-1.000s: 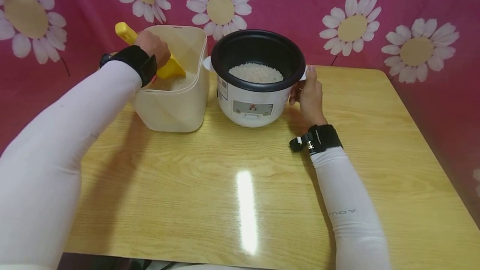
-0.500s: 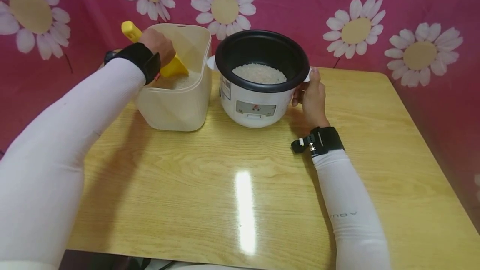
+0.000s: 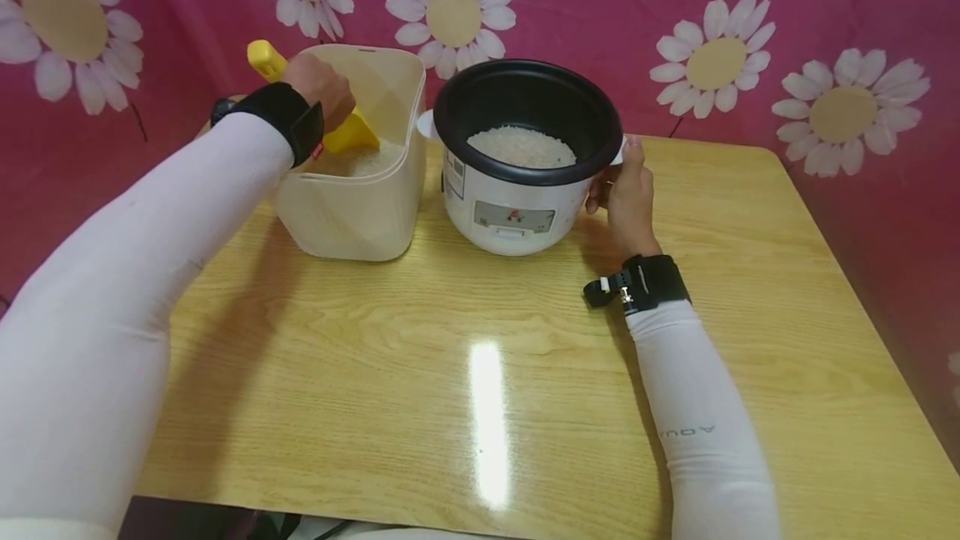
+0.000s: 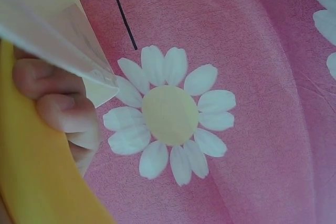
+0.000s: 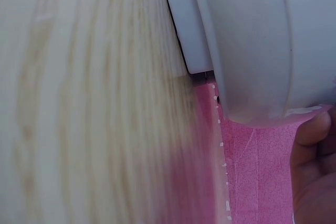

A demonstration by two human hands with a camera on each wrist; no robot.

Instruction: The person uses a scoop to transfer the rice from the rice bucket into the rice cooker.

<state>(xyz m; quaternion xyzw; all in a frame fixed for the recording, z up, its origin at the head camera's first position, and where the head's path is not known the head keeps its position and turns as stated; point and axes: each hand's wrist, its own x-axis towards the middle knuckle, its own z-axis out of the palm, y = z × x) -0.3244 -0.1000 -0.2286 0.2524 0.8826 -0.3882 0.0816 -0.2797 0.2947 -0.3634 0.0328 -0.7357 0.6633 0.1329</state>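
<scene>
My left hand [image 3: 322, 88] grips a yellow scoop [image 3: 352, 133] inside a cream plastic bin [image 3: 345, 219]. The scoop's blade is down at the loose rice [image 3: 375, 158] in the bin, its handle end jutting up past the rim. In the left wrist view, curled fingers [image 4: 65, 106] wrap the yellow handle [image 4: 42, 166]. To the right stands a lidless white rice cooker [image 3: 513, 211] with a black inner pot holding white rice [image 3: 521, 147]. My right hand [image 3: 630, 202] holds the cooker's right side handle, thumb on top; the right wrist view shows bent fingers [image 5: 312, 129] against its side.
Bin and cooker stand side by side near the back of a wooden table [image 3: 360, 373]. Behind them hangs a magenta cloth [image 3: 577, 7] with big white daisies. Dark straps [image 3: 656, 282] with cameras sit on both wrists.
The head view has shifted a little, so everything sits slightly farther right. Both hands keep their holds, and the scoop stays at the rice in the bin.
</scene>
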